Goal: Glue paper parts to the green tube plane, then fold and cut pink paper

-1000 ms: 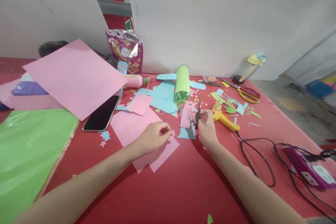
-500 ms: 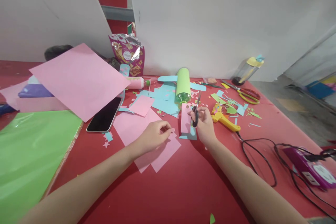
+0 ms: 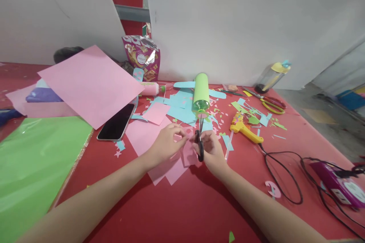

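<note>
My right hand is closed on scissors with black handles, blades pointing away from me. A pink paper strip hangs by its fingertips, partly hidden. Just to the left, my left hand is pinched on what looks like a small piece of pink paper, mostly hidden by the fingertips. Pink paper sheets lie beneath the hands. Beyond the blades, a green paper-wrapped bottle lies on its side with light blue strips sticking out left and right.
A yellow glue gun lies to the right, its black cord running to a purple power strip. Other scissors lie behind it. A phone and green sheet are at left. Paper scraps cover the middle.
My right hand has moved left and closer to me, bringing the scissors and pink strip beside my left hand. A cut pink ring now shows at right. The view has shifted slightly.
</note>
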`<state>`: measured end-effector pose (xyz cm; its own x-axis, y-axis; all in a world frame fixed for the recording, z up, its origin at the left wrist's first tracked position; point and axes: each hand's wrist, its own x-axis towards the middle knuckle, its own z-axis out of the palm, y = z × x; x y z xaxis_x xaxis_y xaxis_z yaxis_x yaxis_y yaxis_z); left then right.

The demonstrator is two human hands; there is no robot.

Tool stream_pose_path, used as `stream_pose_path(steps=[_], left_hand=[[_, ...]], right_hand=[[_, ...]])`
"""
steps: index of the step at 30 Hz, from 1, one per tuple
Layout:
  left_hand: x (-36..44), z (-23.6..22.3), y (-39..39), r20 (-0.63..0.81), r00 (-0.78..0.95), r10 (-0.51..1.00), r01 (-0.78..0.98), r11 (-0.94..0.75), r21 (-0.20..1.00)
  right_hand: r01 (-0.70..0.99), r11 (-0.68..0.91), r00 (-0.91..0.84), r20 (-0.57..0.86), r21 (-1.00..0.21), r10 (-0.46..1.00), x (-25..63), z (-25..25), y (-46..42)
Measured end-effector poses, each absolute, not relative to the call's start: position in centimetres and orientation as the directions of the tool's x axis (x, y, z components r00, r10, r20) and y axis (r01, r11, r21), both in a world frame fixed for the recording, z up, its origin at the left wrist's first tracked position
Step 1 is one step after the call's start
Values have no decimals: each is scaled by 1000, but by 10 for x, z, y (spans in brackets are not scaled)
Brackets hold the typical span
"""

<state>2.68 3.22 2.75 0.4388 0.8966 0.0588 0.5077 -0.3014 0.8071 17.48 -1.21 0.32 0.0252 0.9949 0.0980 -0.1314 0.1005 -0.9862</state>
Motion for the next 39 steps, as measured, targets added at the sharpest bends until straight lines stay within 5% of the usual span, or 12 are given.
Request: stream_pose_path(steps=[5, 20, 30, 39], left_hand=[[27, 26, 32, -52, 494, 868, 441, -199, 876], [31, 26, 27, 75, 559, 825, 468, -389, 793], [31, 25, 27, -168, 435, 885, 264, 54, 963], [32, 30, 25, -184, 513, 838, 376, -26, 926]], right_hand=[[-113, 142, 26, 140, -983, 990, 176, -2, -13], [-154, 57, 146, 34, -987, 989, 174, -2, -11], [-286, -36, 177, -90, -958, 980, 175, 3, -10], [-231, -7, 139, -40, -973, 990, 174, 4, -13]])
